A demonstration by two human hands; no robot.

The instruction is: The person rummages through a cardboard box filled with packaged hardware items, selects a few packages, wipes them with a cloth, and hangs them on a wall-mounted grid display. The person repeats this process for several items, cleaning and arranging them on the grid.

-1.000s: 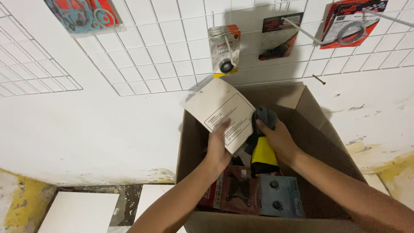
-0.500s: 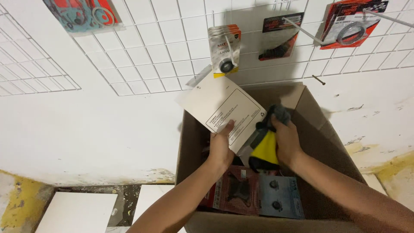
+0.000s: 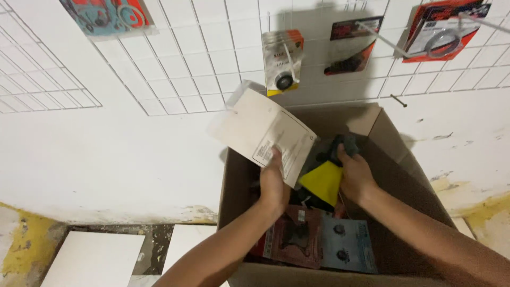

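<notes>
left hand: the left hand (image 3: 273, 183) is closed around the bottom edge of a white card package (image 3: 263, 134), thumb on the printed back, tilting it up and to the left above the box

right hand: the right hand (image 3: 355, 178) is curled shut on a yellow-and-black package (image 3: 324, 178), fingers wrapped over its dark top part, just right of the white card

where the packs sit: both are held over the open mouth of the cardboard box (image 3: 396, 154). The white one sticks up past the box's back-left edge, and the yellow one is lower, partly tucked behind the white card's corner

box contents: down at the bottom, near the front wall, there's a red-brown blister pack (image 3: 295, 239) with a dark part in it, and right beside it a grey-blue pack (image 3: 348, 247) with round black bits. More dark stuff sits under the hands, can't really make it out

box itself: plain brown corrugated cardboard, flaps open, pushed up against the wall

wall: a white wire grid panel (image 3: 180, 58) with hooks. Hanging on it are a yellow-bottomed pack with a black ring (image 3: 283, 62), a red-and-black pack (image 3: 353, 45) and another red one with a grey ring (image 3: 443, 29)

floor: white tiles (image 3: 95, 260) left of the box, scuffed yellow paint on the edges
</notes>
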